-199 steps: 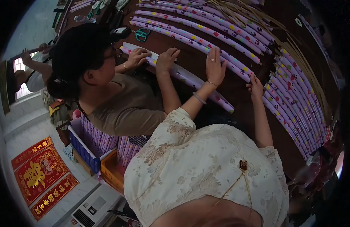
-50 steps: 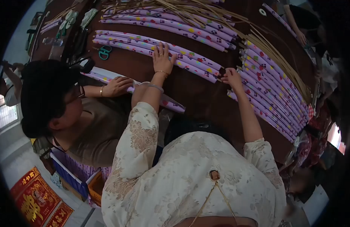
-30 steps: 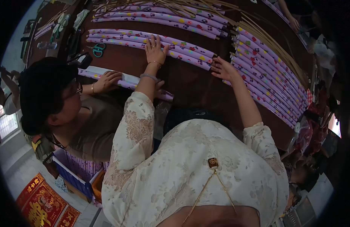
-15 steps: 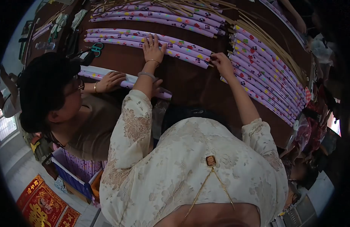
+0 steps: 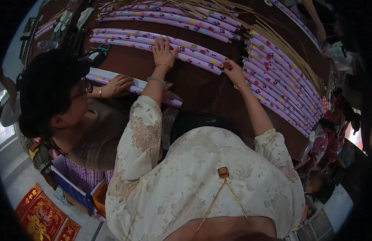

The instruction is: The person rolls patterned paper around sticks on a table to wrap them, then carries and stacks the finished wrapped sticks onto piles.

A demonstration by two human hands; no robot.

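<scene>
Two or three rolls of purple patterned wrapping paper (image 5: 194, 53) lie side by side across the brown table. My left hand (image 5: 163, 55) rests on them with its fingers spread out flat. At their right end, my right hand (image 5: 233, 70) has its fingertips closed on the tip of a wrapping paper roll (image 5: 212, 69). Whether the fingers also hold something small there is hard to see. To the right of that hand, a stack of similar rolls (image 5: 280, 82) lies slanted.
A co-worker's hand (image 5: 118, 85) presses on another purple roll at left. Further rolls (image 5: 170, 22) and tan strips (image 5: 288, 48) lie at the back and right. Teal-handled scissors (image 5: 104, 48) are at left. A blue-sided bin (image 5: 71, 186) of rolls stands lower left.
My right hand has shifted slightly at the roll ends, and the tan tips that stuck out there are now less visible. My left hand stays flat on the rolls.
</scene>
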